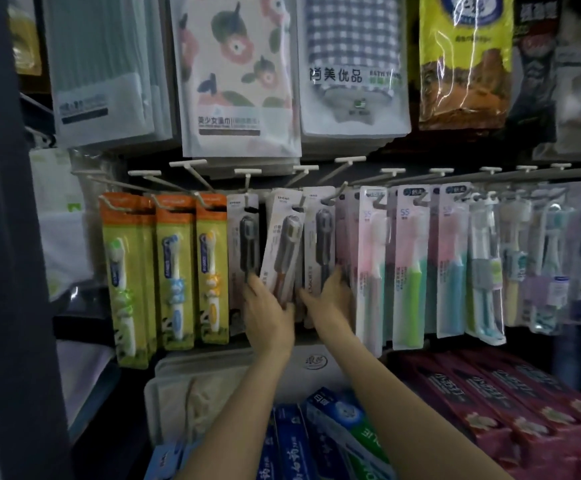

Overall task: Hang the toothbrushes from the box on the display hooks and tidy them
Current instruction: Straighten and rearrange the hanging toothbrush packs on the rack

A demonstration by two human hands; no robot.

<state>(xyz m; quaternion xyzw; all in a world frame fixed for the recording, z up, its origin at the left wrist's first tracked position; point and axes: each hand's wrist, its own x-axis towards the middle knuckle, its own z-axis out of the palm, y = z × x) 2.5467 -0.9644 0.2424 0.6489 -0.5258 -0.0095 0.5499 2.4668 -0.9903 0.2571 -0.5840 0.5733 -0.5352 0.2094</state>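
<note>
A person's left hand [269,306] grasps a tilted grey toothbrush pack [281,247] on the display hooks [247,181]; the right hand [330,294] grasps the neighbouring pack [318,251] to its right.

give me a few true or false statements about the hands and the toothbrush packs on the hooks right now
1. Both hands reach the grey-brush packs in the middle of the row. True: left hand, right hand.
2. The middle grey-brush pack hangs tilted. True.
3. The orange-topped packs hang right of the hands. False: they hang to the left.
4. Toothpaste boxes hang above the hooks. False: they lie below; bagged towels hang above.
</note>
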